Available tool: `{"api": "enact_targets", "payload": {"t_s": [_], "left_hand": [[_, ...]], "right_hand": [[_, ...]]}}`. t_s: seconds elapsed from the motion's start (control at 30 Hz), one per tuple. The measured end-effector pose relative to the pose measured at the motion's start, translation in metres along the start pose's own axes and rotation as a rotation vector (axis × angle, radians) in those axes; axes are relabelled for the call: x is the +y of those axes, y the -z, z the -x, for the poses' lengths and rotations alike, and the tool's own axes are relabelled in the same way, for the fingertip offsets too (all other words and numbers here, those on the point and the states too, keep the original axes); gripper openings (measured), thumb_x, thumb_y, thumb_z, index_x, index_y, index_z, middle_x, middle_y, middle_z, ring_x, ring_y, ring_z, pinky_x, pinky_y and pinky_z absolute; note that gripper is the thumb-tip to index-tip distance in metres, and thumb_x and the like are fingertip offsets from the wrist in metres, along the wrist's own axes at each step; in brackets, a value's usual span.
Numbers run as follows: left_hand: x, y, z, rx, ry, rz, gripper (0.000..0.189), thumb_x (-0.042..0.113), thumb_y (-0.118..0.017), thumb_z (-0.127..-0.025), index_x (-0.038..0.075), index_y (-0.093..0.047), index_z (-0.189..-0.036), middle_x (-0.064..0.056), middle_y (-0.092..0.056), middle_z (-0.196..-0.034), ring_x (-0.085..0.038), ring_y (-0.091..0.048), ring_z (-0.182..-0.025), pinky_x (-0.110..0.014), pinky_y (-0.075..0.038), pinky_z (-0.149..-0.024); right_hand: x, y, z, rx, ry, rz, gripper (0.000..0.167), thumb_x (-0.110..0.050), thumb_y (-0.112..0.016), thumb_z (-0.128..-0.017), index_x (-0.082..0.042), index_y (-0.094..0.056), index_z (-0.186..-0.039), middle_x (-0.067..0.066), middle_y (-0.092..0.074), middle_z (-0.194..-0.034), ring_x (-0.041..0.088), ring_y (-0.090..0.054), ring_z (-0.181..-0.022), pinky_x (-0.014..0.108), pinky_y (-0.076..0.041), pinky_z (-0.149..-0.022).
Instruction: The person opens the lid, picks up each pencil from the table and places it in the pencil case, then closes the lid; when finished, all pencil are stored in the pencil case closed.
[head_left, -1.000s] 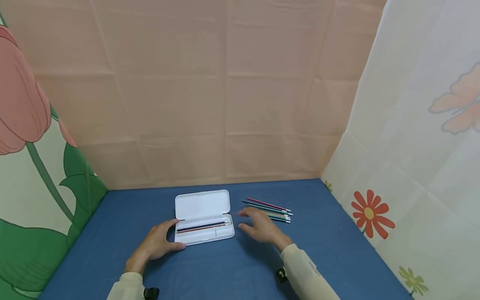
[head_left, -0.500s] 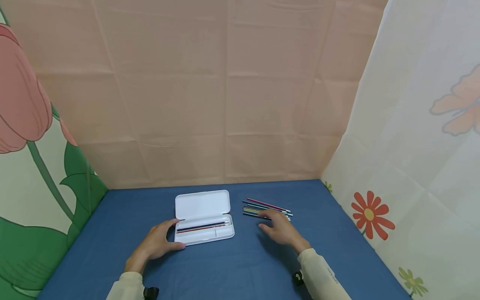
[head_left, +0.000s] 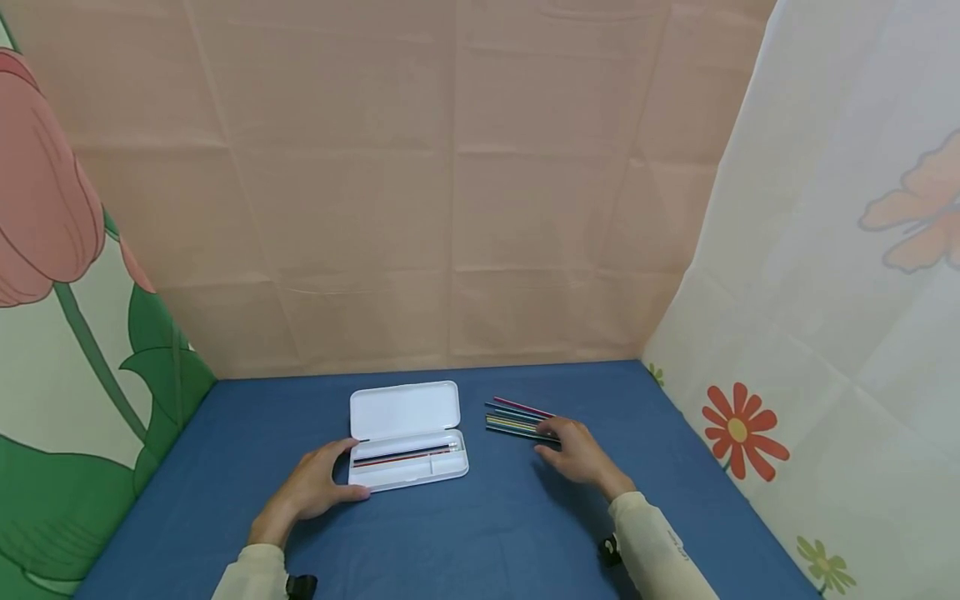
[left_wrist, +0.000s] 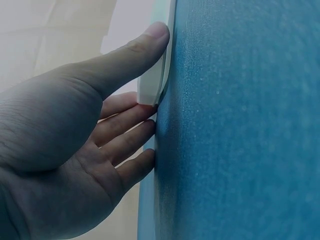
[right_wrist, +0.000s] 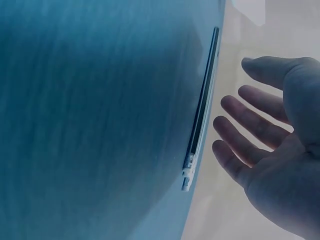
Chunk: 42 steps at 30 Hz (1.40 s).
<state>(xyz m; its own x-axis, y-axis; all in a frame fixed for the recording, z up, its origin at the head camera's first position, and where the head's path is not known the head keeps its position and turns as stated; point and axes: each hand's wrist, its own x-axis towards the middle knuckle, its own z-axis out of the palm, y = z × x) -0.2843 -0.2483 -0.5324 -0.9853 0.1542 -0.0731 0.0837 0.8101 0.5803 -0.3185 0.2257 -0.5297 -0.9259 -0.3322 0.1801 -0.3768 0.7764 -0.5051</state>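
Observation:
A white pencil case (head_left: 405, 409) lies with its lid folded back, and two pencils (head_left: 401, 457), one dark and one reddish, rest in its tray. My left hand (head_left: 311, 482) holds the case's left end, thumb (left_wrist: 150, 42) along the near side and fingers around the far corner. To the right, several pencils (head_left: 513, 422) lie side by side on the cloth, one red, others dark green and yellowish. Over their near right ends hovers my right hand (head_left: 579, 457), hiding those ends in the head view. Its fingers are loosely spread in the right wrist view, apart from the pencils (right_wrist: 202, 110).
A blue cloth (head_left: 450, 542) covers the table. Behind it hangs a tan curtain (head_left: 450, 208). A tulip-patterned sheet (head_left: 75, 375) borders the left side and a white flowered sheet (head_left: 810, 350) the right.
My right hand has moved rightward, away from the case's right side to the right ends of the loose pencils. My left hand and the case have stayed in place.

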Motion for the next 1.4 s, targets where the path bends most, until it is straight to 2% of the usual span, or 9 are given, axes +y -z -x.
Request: {"api": "enact_targets", "payload": {"t_s": [0.33, 0.53, 0.7, 0.87, 1.03, 1.17, 1.4], "left_hand": [[0.001, -0.001, 0.001, 0.006, 0.0, 0.0, 0.104, 0.043, -0.101, -0.084, 0.0, -0.051, -0.165, -0.034, -0.05, -0.17, -0.06, -0.046, -0.159, -0.077, -0.042, -0.127], [0.001, -0.001, 0.0, 0.006, 0.003, 0.004, 0.105, 0.043, -0.101, -0.084, 0.0, -0.051, -0.165, -0.034, -0.05, -0.17, -0.06, -0.046, -0.159, -0.078, -0.042, -0.127], [0.0, -0.001, 0.0, 0.005, 0.006, 0.004, 0.105, 0.043, -0.101, -0.084, 0.0, -0.052, -0.165, -0.034, -0.05, -0.17, -0.06, -0.046, -0.159, -0.078, -0.041, -0.127], [-0.002, -0.001, -0.001, 0.006, -0.014, 0.006, 0.106, 0.045, -0.102, -0.083, 0.0, -0.052, -0.165, -0.035, -0.051, -0.17, -0.061, -0.047, -0.158, -0.078, -0.043, -0.126], [-0.002, -0.001, -0.001, 0.009, -0.026, 0.008, 0.106, 0.046, -0.102, -0.083, 0.0, -0.052, -0.165, -0.034, -0.051, -0.169, -0.06, -0.048, -0.158, -0.077, -0.044, -0.125], [-0.001, -0.001, -0.001, 0.009, -0.02, 0.007, 0.106, 0.046, -0.102, -0.083, 0.001, -0.052, -0.165, -0.034, -0.051, -0.17, -0.06, -0.047, -0.158, -0.077, -0.044, -0.126], [-0.002, -0.001, -0.002, 0.013, -0.017, 0.004, 0.107, 0.046, -0.102, -0.083, 0.0, -0.051, -0.165, -0.034, -0.051, -0.17, -0.06, -0.047, -0.158, -0.077, -0.043, -0.126]], "right_hand": [[0.007, 0.0, -0.001, -0.02, -0.064, 0.014, 0.027, -0.014, -0.08, -0.106, -0.002, -0.079, -0.13, 0.016, -0.08, -0.128, 0.036, -0.076, -0.12, 0.06, -0.063, -0.105], [0.011, 0.0, -0.001, -0.024, -0.073, 0.028, 0.027, -0.012, -0.082, -0.104, -0.003, -0.08, -0.128, 0.013, -0.081, -0.124, 0.033, -0.077, -0.114, 0.057, -0.064, -0.1], [0.013, -0.001, -0.003, -0.028, -0.058, 0.05, 0.021, -0.011, -0.083, -0.102, -0.004, -0.082, -0.122, 0.009, -0.082, -0.115, 0.024, -0.077, -0.103, 0.05, -0.066, -0.092], [0.015, 0.0, -0.003, -0.043, -0.05, 0.056, 0.012, -0.009, -0.083, -0.102, -0.007, -0.084, -0.114, 0.002, -0.079, -0.102, 0.011, -0.069, -0.09, 0.038, -0.062, -0.08], [0.017, 0.001, -0.002, -0.063, -0.046, 0.05, 0.008, -0.006, -0.082, -0.102, -0.008, -0.085, -0.11, -0.002, -0.075, -0.09, 0.009, -0.06, -0.077, 0.03, -0.055, -0.07], [0.017, 0.001, -0.002, -0.076, -0.054, 0.05, 0.007, -0.005, -0.081, -0.103, -0.009, -0.086, -0.107, -0.003, -0.073, -0.087, 0.008, -0.058, -0.074, 0.028, -0.052, -0.067], [0.019, 0.0, -0.004, -0.077, -0.039, 0.052, 0.007, -0.005, -0.081, -0.103, -0.01, -0.085, -0.105, -0.004, -0.075, -0.089, 0.007, -0.059, -0.074, 0.028, -0.054, -0.068]]}}
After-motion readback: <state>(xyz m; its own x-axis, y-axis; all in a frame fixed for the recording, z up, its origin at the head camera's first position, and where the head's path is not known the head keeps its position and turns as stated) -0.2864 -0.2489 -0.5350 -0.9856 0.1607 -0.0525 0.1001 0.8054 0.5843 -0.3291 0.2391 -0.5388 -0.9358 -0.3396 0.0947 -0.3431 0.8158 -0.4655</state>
